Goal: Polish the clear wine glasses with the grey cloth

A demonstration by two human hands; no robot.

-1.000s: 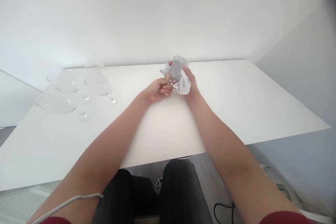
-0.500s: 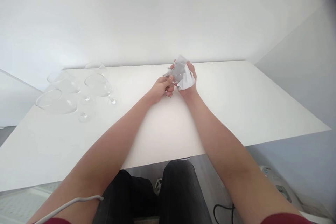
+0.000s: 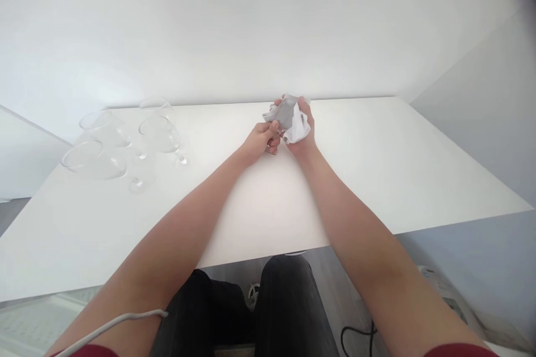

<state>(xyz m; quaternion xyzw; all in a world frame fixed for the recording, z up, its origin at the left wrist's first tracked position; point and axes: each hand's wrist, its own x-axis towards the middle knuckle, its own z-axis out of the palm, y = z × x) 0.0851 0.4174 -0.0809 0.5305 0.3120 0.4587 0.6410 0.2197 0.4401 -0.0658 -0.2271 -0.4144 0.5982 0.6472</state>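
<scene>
Over the far middle of the table, my left hand is closed on the stem of a clear wine glass. The edge of its foot shows below my fingers. A light grey cloth is wrapped around the bowl, which it largely hides. My right hand is closed around the cloth and the bowl from the right side. Both hands are close together, with the glass tilted between them.
Several clear stemmed glasses stand at the left of the white table. A white wall rises behind its far edge. A white cable crosses my left forearm, and a black cable lies at lower right.
The cloth has shifted slightly around the bowl, its upper edge now lower and folded differently. Both hands keep their hold. The whole view has shifted slightly.
</scene>
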